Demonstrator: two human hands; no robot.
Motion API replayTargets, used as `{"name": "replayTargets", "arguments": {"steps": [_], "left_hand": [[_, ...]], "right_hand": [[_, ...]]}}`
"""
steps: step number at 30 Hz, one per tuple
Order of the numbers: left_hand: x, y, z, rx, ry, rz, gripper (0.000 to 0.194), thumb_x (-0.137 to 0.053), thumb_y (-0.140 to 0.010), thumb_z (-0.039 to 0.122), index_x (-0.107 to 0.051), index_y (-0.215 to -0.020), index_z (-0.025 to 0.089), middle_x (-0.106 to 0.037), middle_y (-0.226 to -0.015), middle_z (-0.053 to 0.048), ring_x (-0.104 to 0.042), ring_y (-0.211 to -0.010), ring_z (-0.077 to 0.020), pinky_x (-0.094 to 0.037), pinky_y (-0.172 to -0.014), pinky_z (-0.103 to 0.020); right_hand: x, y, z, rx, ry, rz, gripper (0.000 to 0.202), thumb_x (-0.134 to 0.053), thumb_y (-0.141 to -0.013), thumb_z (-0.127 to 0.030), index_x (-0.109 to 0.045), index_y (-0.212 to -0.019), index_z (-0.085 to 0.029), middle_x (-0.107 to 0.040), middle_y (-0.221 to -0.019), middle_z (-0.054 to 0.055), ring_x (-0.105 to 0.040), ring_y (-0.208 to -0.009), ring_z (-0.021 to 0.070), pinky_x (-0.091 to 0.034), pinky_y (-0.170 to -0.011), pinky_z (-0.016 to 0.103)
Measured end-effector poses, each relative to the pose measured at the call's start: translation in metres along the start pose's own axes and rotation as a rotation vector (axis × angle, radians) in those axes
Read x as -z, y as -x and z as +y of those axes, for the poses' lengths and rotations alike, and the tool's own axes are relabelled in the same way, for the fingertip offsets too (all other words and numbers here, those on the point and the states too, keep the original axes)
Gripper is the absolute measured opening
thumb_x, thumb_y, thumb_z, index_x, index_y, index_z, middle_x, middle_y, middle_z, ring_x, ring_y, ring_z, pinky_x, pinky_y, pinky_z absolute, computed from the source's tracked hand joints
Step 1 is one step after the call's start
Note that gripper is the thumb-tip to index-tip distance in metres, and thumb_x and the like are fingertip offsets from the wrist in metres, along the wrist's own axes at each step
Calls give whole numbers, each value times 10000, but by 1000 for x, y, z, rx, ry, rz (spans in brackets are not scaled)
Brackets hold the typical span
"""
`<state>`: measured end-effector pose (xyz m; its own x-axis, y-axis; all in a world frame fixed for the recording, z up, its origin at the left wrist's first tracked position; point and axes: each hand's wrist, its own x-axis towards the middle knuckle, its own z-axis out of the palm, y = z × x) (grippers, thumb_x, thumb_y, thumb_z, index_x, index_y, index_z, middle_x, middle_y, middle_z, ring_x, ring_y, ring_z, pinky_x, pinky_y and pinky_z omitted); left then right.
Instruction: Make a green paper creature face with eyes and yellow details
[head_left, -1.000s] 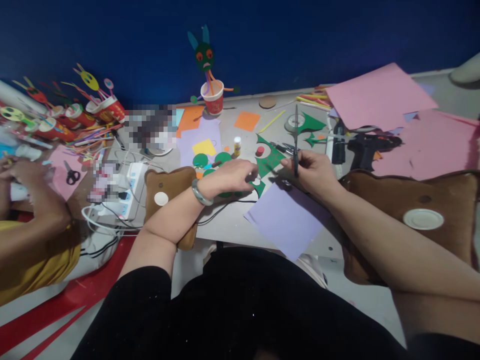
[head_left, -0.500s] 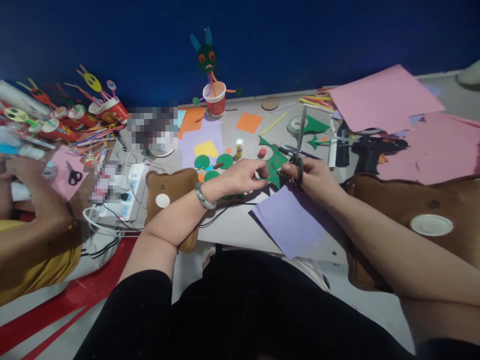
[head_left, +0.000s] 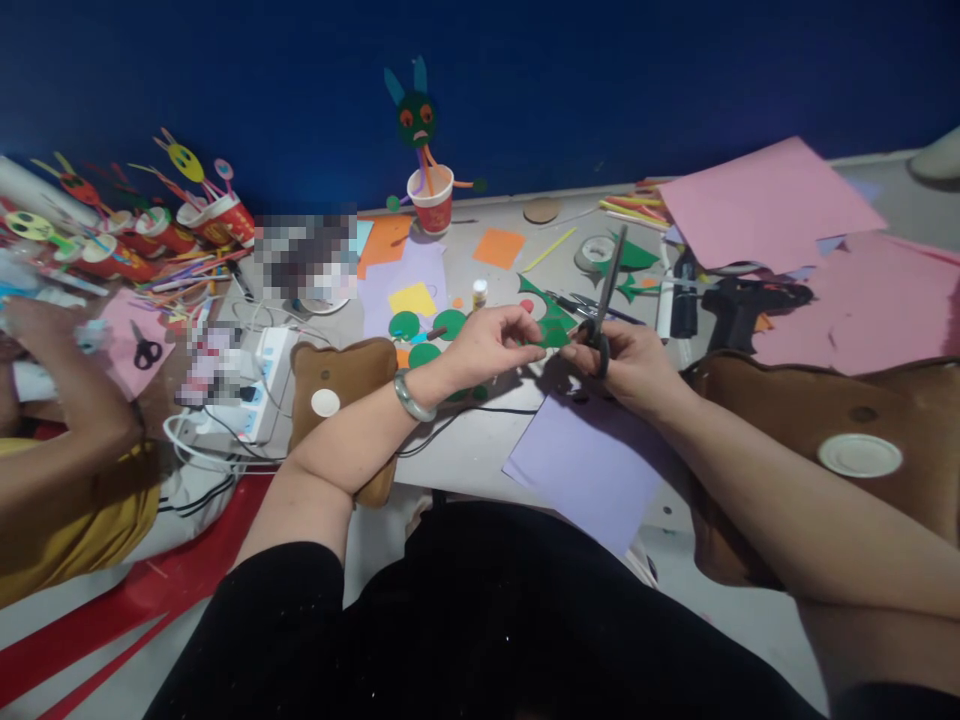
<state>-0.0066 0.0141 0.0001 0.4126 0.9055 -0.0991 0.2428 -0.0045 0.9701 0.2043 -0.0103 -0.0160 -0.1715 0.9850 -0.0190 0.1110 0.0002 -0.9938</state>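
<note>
My right hand (head_left: 626, 365) grips black scissors (head_left: 613, 270) by the handles, with the blades pointing up. To its left, my left hand (head_left: 495, 345) hovers over the table with curled fingers; a small gap shows between thumb and index finger, and nothing is visible in it. Green paper with scalloped edges (head_left: 556, 325) lies just beyond both hands. Below my right hand, a purple sheet (head_left: 581, 465) hangs partly over the table's front edge. Several green paper discs (head_left: 403, 325) lie beyond my left forearm, near a glue stick (head_left: 479, 292).
A paper cup (head_left: 431, 205) with a green-headed paper figure stands against the blue wall. Brown cushions (head_left: 341, 380) flank me. A black glue gun (head_left: 754, 310) and pink sheets (head_left: 772, 205) lie right. At left are a power strip (head_left: 266, 380) and another person's arm (head_left: 82, 390).
The purple sheet has slid toward me, farther over the front edge. The scissors have tipped slightly to the right and lower. My left hand has shifted slightly right, its thumb and index finger closer together.
</note>
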Motion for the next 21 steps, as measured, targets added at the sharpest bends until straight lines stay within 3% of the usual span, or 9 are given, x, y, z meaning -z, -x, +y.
{"name": "replayTargets", "arguments": {"steps": [4,7,10,14,16,21], "left_hand": [[0,1,4,103,177,-61,313,-896,-807,240,-591,-765,184,-581,-621,70,-491,-511,-44,-367,-502,-212],[1,1,8,120,256,31,367,-738,-996,400,-576,-746,186,-608,-658,37,-518,-512,-39,-368,-471,-198],[3,0,10,128,313,126,410,-626,-1065,477,-596,-782,182,-651,-756,14,-533,-527,-31,-384,-471,-193],[4,1,7,73,295,32,269,-802,-942,442,-696,-941,195,-707,-880,13,-572,-562,-44,-413,-504,-209],[4,1,5,26,262,-12,317,-902,-834,429,-722,-938,189,-698,-831,24,-570,-562,-53,-432,-531,-221],[3,-1,6,-24,279,115,414,-943,-756,493,-671,-788,183,-652,-719,42,-526,-555,-48,-446,-556,-218]], "right_hand": [[1,1,0,13,3,43,410,-956,-637,-489,-667,-683,-202,-538,-565,-55,-413,-536,99,-348,-539,273],[3,0,2,52,17,88,393,-927,-674,-490,-655,-679,-207,-558,-587,-43,-450,-568,113,-352,-554,276],[3,0,5,43,-13,74,356,-924,-681,-454,-667,-688,-208,-552,-585,-48,-450,-563,110,-358,-560,276],[2,0,4,-5,-26,8,363,-967,-607,-434,-698,-685,-203,-557,-586,-52,-425,-547,99,-381,-562,274],[2,0,3,-9,-2,-7,369,-965,-589,-446,-701,-669,-201,-582,-600,-37,-454,-566,113,-391,-564,277],[3,0,1,59,78,98,260,-861,-687,-414,-698,-705,-212,-623,-672,-16,-500,-638,136,-426,-634,298]]}}
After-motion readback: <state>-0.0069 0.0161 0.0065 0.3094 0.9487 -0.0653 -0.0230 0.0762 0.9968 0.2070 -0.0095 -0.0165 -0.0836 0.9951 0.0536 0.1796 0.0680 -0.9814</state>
